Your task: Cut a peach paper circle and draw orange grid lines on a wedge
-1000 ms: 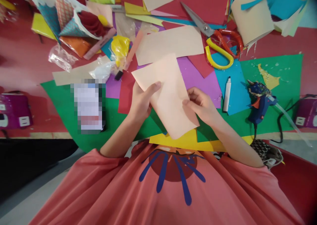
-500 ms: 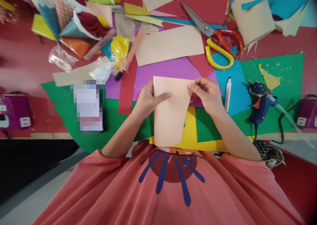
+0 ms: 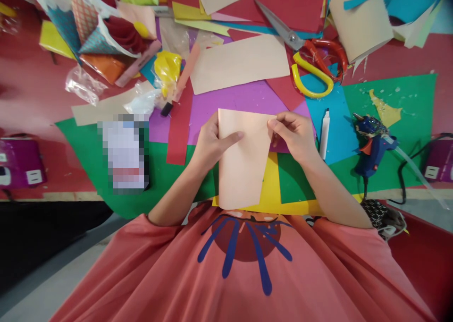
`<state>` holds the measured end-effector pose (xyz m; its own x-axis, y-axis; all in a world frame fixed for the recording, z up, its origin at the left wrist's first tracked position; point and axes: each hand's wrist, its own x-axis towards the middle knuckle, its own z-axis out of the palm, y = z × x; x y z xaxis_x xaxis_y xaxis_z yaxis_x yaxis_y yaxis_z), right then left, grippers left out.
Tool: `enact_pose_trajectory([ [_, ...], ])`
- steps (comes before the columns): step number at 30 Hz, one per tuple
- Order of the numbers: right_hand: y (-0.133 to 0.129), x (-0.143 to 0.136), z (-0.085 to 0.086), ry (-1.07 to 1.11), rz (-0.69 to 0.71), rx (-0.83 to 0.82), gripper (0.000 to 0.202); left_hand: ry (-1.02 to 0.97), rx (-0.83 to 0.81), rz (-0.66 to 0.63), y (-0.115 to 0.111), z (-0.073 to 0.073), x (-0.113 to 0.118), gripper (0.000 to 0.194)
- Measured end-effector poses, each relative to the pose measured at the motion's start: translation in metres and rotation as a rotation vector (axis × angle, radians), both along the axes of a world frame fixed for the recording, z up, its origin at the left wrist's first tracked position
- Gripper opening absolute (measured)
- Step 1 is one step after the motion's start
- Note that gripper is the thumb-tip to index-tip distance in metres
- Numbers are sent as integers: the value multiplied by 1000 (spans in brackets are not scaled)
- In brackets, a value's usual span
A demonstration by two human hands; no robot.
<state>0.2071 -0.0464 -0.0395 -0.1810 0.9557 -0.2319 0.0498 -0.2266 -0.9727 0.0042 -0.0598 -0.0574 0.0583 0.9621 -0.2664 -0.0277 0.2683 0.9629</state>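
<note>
Between my two hands is a pale peach sheet of craft paper (image 3: 240,171), held above the sheets on the table just in front of my shirt. My left hand (image 3: 212,142) grips its left edge, the thumb lying flat on the front and the fingers hidden behind. At the upper right corner, my right hand (image 3: 292,135) pinches the paper between thumb and fingers. The sheet's right edge slants inward toward the bottom. A white marker (image 3: 324,135) lies just right of my right hand.
Large scissors (image 3: 306,53) with red and yellow handles lie beyond my hands. A blue glue gun (image 3: 371,147) with its cord sits at right, and a blurred phone (image 3: 125,154) at left. Coloured sheets, a beige piece (image 3: 240,62) and plastic-wrapped bits (image 3: 168,69) cover the table.
Both hands keep the same hold on the peach paper. The view has shifted very slightly; nothing else visibly moved.
</note>
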Motion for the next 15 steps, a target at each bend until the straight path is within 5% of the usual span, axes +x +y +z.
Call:
enact_pose_trajectory([
  [15, 2, -1, 1, 9, 24, -10, 38, 1, -5, 2, -1, 3, 0, 43],
])
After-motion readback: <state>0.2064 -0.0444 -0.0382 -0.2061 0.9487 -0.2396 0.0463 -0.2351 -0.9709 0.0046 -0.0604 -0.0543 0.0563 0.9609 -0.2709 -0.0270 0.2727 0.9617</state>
